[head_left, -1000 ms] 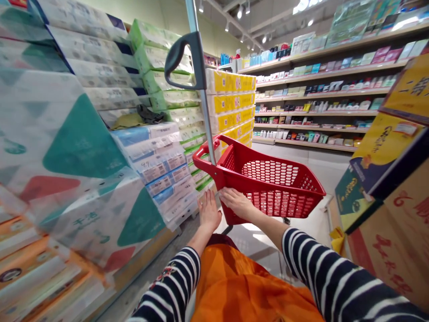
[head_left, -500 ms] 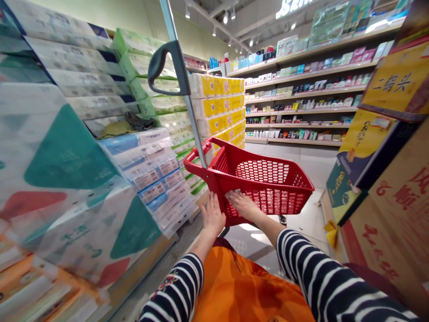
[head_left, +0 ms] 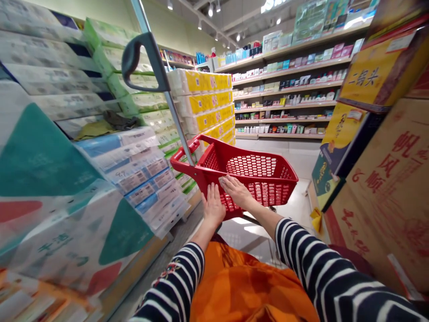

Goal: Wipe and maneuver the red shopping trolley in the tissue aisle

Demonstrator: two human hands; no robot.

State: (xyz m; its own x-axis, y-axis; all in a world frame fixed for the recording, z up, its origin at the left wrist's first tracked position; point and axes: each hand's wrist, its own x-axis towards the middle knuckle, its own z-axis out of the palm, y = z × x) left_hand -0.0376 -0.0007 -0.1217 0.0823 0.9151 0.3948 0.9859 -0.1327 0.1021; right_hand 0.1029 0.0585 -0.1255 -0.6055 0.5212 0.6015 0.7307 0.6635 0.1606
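A red plastic shopping basket with perforated sides stands tilted in front of me, on a wheeled base. Flat against its near end panel lies my left hand, fingers stretched out and holding nothing. My right hand presses a small pale cloth to the basket's side, just below the rim; most of the cloth is hidden under the fingers. From the red handle end rises a metal pole with a dark grey grip, which neither hand touches.
Stacked tissue packs line the left side, with yellow-and-white packs behind the basket. Cardboard cartons close in on the right. Shelves of small goods run across the back. Pale floor tiles show beside the basket.
The basket and its pole have shifted left and slightly up in view, as has most of the scene. My right hand has moved toward the rim, still pressing the cloth; my left stays on the panel.
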